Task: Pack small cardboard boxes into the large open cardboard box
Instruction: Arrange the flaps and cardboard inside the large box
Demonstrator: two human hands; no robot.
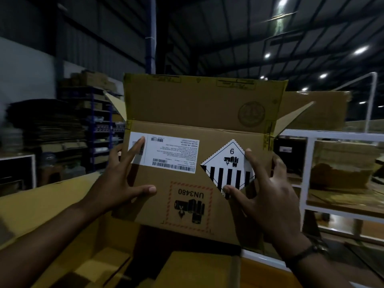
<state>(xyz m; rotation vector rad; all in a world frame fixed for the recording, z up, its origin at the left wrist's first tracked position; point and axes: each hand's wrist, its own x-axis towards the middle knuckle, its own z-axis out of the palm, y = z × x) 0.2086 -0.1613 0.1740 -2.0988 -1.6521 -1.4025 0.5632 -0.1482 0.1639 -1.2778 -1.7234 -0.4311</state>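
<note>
Cardboard small box (197, 163), flaps open, is raised above the large box (41, 204), left hand (122, 179) and right hand (268, 196) clamping its sides, fingers spread. Next, I'd judge: lowering inside.

Small box (187, 125) above (over) large box (68, 204)

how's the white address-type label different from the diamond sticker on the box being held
The white label is a wide rectangle set square to the box edges; the diamond sticker stands on its corner. The label carries fine print and barcodes; the sticker shows a 9, battery icons and bold black stripes. The left hand has fingertips on the label; the right hand grips over the sticker. Both are white, stuck on the same face, and read upside down.
</note>
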